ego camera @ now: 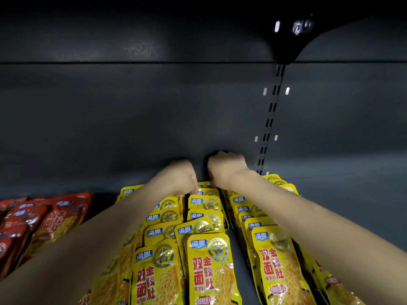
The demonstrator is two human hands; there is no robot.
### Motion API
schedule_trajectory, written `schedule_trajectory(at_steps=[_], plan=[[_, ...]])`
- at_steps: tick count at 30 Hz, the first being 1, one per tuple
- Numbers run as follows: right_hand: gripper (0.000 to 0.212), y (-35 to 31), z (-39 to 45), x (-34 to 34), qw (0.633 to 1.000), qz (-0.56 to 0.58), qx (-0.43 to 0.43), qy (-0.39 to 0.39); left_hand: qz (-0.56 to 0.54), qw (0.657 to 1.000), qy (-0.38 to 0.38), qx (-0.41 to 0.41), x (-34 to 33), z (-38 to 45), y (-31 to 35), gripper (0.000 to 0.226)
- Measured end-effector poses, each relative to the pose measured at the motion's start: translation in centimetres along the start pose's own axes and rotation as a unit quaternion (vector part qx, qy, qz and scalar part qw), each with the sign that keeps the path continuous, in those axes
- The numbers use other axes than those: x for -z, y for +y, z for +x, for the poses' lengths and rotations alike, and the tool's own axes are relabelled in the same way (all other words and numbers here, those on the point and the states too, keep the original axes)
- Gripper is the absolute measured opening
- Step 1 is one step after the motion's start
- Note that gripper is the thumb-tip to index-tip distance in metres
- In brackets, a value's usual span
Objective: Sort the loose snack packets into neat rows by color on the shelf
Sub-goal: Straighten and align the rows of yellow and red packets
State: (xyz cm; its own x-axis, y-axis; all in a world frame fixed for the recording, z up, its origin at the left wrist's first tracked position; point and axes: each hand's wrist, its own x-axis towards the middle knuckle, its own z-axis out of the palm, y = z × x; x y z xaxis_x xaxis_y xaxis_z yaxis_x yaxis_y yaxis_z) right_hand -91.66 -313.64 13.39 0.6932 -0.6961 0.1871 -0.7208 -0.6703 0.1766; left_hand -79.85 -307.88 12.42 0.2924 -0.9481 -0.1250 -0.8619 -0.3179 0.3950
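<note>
While both arms reach to the shelf back, left hand and right hand curl fingers onto the rearmost yellow packets; exact grasp unclear. Red packets lie left of them.

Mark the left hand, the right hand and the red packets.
left hand [178,176], head view, back of the hand.
right hand [225,167], head view, back of the hand.
red packets [55,219], head view, face of a front packet.

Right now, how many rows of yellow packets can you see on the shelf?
3: a left row beside the red packets, a middle row running back to the hands, and a right row under the right forearm. The arms may hide more.
</note>
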Motion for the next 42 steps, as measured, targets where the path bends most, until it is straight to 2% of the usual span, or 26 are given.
schedule_trajectory(at_steps=[4, 16, 20, 24, 27, 32, 42], plan=[[0.022, 0.1, 0.1, -0.1, 1.000, 0.007, 0.005, 0.000, -0.003, 0.999, 0.041, 0.035, -0.2, 0.4, -0.2, 0.013], [0.029, 0.4, 0.5, 0.7, 0.997, 0.067, -0.006, -0.030, -0.026, 0.995, 0.061, 0.070, -0.7, 0.5, -0.7, 0.017], [0.024, 0.8, 0.8, 0.9, 0.992, 0.097, 0.024, -0.071, -0.029, 0.995, 0.066, 0.075, -0.8, 0.5, -0.6, 0.018], [0.017, 0.9, 0.5, 1.5, 0.976, 0.145, 0.067, -0.146, -0.033, 0.993, 0.077, 0.082, -0.9, 0.4, -0.7, 0.018], [0.020, 1.0, 0.1, 2.0, 0.955, 0.190, 0.092, -0.208, -0.042, 0.992, 0.078, 0.091, -0.9, 0.4, -0.8, 0.020], [0.027, 1.3, -0.4, 2.3, 0.935, 0.203, 0.125, -0.261, -0.051, 0.992, 0.072, 0.087, -0.8, 0.6, -0.9, 0.017], [0.025, 1.6, 0.1, 1.6, 0.941, 0.230, 0.103, -0.225, -0.060, 0.991, 0.071, 0.093, -0.6, 0.8, -1.1, 0.017]])
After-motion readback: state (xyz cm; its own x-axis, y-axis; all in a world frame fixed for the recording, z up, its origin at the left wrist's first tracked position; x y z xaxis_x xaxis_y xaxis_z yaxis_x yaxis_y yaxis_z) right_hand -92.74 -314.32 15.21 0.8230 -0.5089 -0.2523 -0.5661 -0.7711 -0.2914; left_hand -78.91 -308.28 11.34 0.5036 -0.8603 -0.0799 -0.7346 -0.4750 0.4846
